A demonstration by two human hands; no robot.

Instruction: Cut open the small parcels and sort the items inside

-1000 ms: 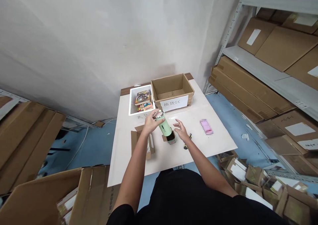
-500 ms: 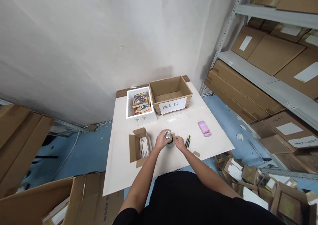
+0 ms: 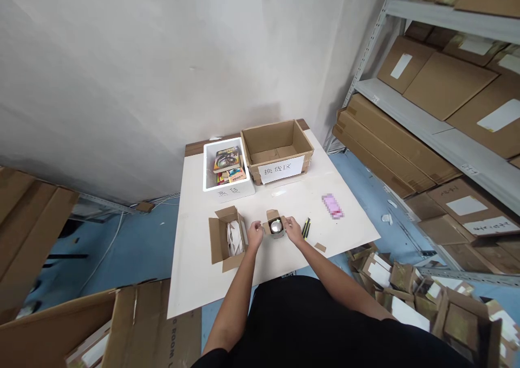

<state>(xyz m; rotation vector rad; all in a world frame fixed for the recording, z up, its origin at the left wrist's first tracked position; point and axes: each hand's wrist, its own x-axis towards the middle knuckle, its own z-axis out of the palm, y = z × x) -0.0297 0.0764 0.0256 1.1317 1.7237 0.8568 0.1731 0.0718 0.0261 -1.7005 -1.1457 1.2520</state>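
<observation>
A small cardboard box point(image 3: 277, 235) stands on the table between my hands with its flaps up. Inside it sits a can-like object with a shiny, round silver top point(image 3: 277, 226). My right hand point(image 3: 292, 229) is closed on the box's right flap. At the left flap point(image 3: 267, 228), my left hand point(image 3: 255, 233) has its fingers curled close to the edge; whether it pinches the flap is too small to make out. Black-and-yellow box cutters point(image 3: 306, 228) lie just right of my right hand.
An opened carton point(image 3: 217, 240) with white paper inside stands left. Behind are a white foam box point(image 3: 231, 193) of books and a large labelled carton point(image 3: 254, 174). A blurred pink item point(image 3: 333, 206) and a cardboard scrap point(image 3: 320, 247) lie right. Shelves point(image 3: 410, 108) flank the table.
The silver-topped object has gone down into the small box. My left hand has let go of it and moved left to the flap. My right hand stays at the box's right side.
</observation>
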